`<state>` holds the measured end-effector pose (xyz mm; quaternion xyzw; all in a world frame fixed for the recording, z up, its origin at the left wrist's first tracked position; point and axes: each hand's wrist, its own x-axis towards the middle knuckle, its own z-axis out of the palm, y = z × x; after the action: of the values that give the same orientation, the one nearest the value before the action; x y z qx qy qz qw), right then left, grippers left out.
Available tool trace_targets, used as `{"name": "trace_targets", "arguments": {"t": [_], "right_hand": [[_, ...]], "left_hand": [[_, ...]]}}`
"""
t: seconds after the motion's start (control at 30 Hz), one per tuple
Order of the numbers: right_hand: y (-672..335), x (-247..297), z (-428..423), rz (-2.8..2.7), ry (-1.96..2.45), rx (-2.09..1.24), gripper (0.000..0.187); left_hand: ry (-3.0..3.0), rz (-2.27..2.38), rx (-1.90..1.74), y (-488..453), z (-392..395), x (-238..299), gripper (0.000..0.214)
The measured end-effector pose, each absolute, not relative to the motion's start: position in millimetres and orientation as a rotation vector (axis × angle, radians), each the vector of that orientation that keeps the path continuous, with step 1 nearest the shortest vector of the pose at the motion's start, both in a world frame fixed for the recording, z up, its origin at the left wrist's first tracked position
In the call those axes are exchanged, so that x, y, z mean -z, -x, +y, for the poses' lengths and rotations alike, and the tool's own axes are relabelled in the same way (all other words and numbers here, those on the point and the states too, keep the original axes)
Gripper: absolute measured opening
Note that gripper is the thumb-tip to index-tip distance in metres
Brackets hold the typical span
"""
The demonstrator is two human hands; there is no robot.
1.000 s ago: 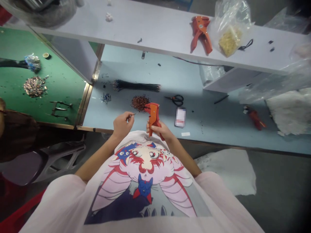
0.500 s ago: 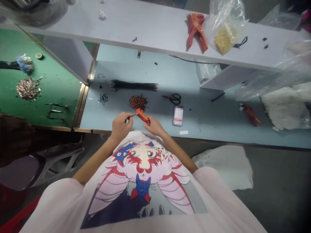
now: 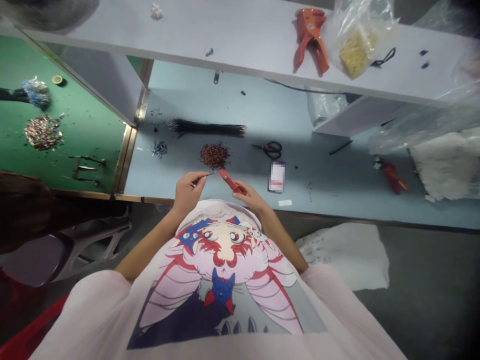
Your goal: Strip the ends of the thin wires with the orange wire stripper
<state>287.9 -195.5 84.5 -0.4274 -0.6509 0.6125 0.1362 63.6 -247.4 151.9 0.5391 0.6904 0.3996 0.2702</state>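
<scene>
Between the thumb and fingers of my left hand [image 3: 190, 191] is a thin dark wire [image 3: 210, 174], its tip pointing right. My right hand [image 3: 252, 196] is wrapped round the handles of a red wire stripper [image 3: 230, 181]. The stripper's head lies just right of the wire's tip, with a small gap between them. Just beyond both hands is a pile of copper-coloured bits [image 3: 214, 156]. Farther back lies a bundle of black wires [image 3: 208, 128] with bared ends.
Right of the pile lie black-handled scissors [image 3: 270, 149] and a phone [image 3: 277, 176]. Another red-handled tool [image 3: 392, 177] is at the far right. A shelf [image 3: 243, 40] crosses above the bench, bearing an orange tool [image 3: 312, 40] and a bag of yellow pieces [image 3: 356, 52].
My right hand has drawn the wire stripper to the right, off the wire's tip. My left hand still holds the wire in nearly the same place. The view has shifted slightly.
</scene>
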Motion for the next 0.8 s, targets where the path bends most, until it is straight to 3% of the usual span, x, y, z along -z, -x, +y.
{"name": "trace_targets", "arguments": {"t": [0.27,0.8], "right_hand": [[-279.2,-139.1,-204.7,-1.15,0.995,-2.293,0.046],[-277.1,-169.4,-221.0,-1.035,0.815,-2.372,0.047]], "left_hand": [[-1.47,1.977,-1.171,-66.1,-247.0,-165.6,0.02],[-1.724,1.906,-1.26,-70.2,-252.1,-184.2,0.013]]}}
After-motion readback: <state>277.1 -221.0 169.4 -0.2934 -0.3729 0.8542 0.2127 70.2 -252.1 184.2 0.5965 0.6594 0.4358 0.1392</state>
